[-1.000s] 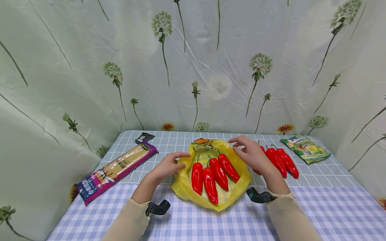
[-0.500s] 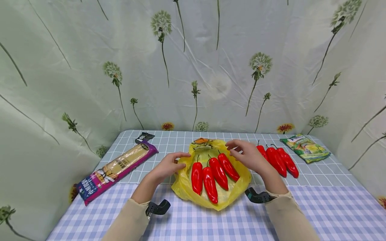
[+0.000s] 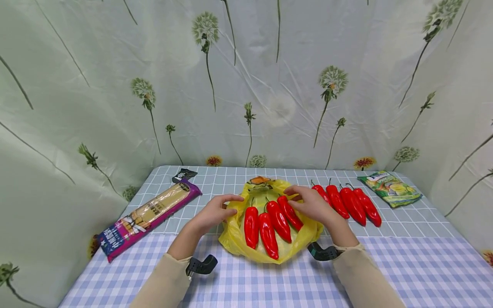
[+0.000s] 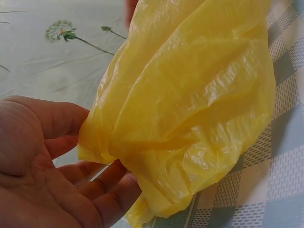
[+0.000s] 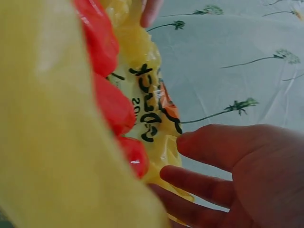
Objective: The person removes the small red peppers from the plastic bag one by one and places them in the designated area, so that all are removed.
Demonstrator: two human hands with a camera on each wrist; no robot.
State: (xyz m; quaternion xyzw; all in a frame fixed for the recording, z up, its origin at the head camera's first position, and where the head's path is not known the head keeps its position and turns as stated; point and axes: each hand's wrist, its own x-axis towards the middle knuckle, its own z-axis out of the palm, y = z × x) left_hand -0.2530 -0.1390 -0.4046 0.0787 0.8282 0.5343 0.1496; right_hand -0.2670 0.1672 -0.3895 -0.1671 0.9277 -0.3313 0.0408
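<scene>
A crumpled yellow plastic bag (image 3: 230, 233) lies mid-table in the head view with its mouth spread. Several glossy red chilli peppers (image 3: 268, 235) with green stems sit in it, side by side. My left hand (image 3: 212, 211) holds the bag's left rim, thumb and fingers around its edge; the left wrist view shows the yellow film (image 4: 190, 114) between them. My right hand (image 3: 313, 205) reaches over the right rim, fingers loosely bent near the rightmost chilli inside. In the right wrist view its thumb and fingers (image 5: 209, 185) stand apart at the bag's edge.
Several more red chilli peppers (image 3: 352, 205) lie right of the bag, beyond my right hand. A green packet (image 3: 390, 189) is at the back right. A purple noodle-like packet (image 3: 148, 218) slants along the left, with a small black packet (image 3: 184, 175) behind it. A dandelion-print curtain (image 3: 246, 85) hangs behind.
My right hand has moved left and down over the bag's right side. The right rim and rightmost chilli inside have shifted slightly. My left hand has stayed put.
</scene>
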